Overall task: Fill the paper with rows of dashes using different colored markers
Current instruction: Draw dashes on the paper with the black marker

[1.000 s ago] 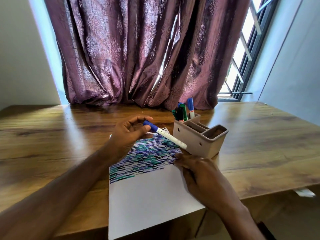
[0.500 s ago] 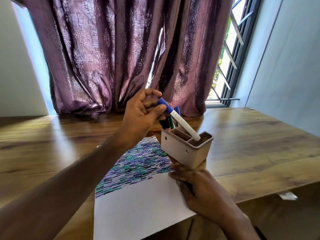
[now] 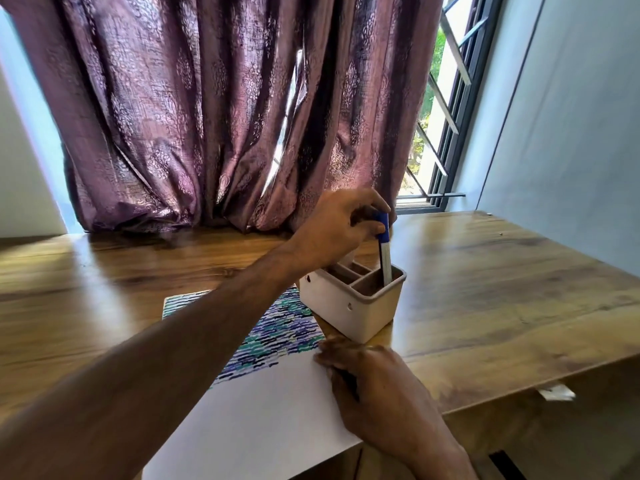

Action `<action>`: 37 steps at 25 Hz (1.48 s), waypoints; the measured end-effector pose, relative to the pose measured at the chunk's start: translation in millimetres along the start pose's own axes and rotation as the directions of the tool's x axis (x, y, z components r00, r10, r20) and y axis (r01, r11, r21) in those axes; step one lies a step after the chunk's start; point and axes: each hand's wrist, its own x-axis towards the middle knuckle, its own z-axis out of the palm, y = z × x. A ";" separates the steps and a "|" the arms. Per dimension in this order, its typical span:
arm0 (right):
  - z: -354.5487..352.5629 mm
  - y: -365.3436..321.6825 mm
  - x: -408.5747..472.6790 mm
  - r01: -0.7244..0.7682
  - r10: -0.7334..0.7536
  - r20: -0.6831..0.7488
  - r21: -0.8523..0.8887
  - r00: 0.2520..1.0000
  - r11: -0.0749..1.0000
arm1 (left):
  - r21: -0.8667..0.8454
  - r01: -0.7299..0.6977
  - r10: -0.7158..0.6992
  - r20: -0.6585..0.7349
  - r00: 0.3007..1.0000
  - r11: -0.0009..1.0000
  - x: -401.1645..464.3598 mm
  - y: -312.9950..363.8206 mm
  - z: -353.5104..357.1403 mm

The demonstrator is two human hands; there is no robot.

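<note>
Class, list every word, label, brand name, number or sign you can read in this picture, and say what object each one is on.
None can be read.
The blue marker in the left hand shows no legible print.
The holder is plain.
The paper under the right hand bears only coloured dashes.

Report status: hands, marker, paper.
Left hand grips blue-capped marker, tip down in holder. Right hand flat on paper; lower half blank. Nothing in the way.
</note>
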 end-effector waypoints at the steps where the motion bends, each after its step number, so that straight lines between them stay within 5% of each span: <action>1: 0.4 0.4 0.0 -0.005 0.005 0.003 0.002 1.000 1.000 | 0.055 -0.010 0.007 0.047 0.999 0.998 2.1 0.6 1.9; 4: 0.4 0.6 0.4 -0.022 0.022 0.010 0.001 1.000 1.000 | 0.313 -0.066 0.012 0.171 0.985 0.947 4.7 1.8 5.5; 9: -0.2 0.9 1.3 -0.018 0.019 0.010 -0.018 1.000 1.000 | 0.750 -0.240 0.013 0.294 0.956 0.616 2.4 9.2 2.7; 25: -3.1 -3.5 0.9 -0.025 0.026 0.014 -0.046 1.000 0.999 | 0.813 -0.306 -0.048 0.377 0.925 0.495 -4.6 9.4 -5.0; 28: -5.0 -4.1 0.4 -0.017 0.017 0.014 -0.036 1.000 0.999 | 0.772 -0.239 -0.015 0.306 0.952 0.589 -7.2 8.5 -11.2; 31: -5.0 -3.8 0.0 -0.008 0.008 0.016 -0.020 1.000 1.000 | 0.578 -0.007 0.036 -0.039 0.999 0.816 -23.2 -2.4 -25.2; 34: -2.9 -1.7 0.8 -0.008 0.009 0.012 -0.018 1.000 1.000 | 0.228 0.166 -0.077 -0.352 0.933 0.959 -45.6 -19.5 -42.6; 37: -2.1 -1.1 1.3 -0.013 0.013 0.014 -0.015 1.000 1.000 | 0.099 0.204 -0.159 -0.338 0.927 0.974 -64.6 -24.7 -49.0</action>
